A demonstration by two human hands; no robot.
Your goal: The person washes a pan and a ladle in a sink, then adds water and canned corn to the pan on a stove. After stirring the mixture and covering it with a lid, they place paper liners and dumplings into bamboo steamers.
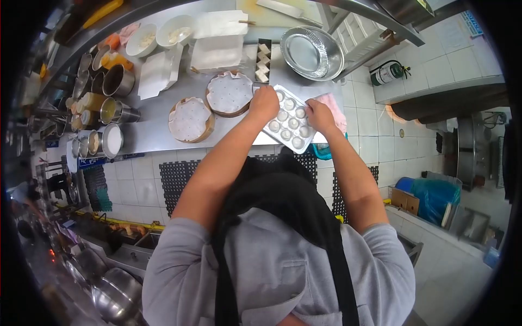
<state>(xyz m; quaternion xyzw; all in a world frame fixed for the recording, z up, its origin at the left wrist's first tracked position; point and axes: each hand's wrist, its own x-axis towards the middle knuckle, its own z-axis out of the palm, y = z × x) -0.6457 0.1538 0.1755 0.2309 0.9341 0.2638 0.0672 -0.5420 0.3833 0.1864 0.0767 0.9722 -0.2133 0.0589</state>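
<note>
Left hand closed down on the upper-left edge of the clear plastic blister tray of small round white dumplings, fingers curled over the rim, gripping. Tray set on the stainless steel worktop, near its front edge, long axis running diagonally from upper left to lower right. Directly under both hands, no reach needed; left hand at the far end, right hand along the right long side.

From the left of the worktop: row of round metal sauce tins holding yellow and white contents. Next, two round bamboo steamer baskets lined with perforated white paper, side by side, apparently without food in them, just left of the tray and nearer the left hand. Behind them, stacked white paper sheets and two white bowls. Narrow metal container of white folded pieces just beyond the left hand. Round aluminium foil pan further back.

Right hand resting on the right edge of the tray, fingers bent over the rim, pinching at a cell or the cover; exact grip cannot be told. Pink cloth beneath that hand.
</note>
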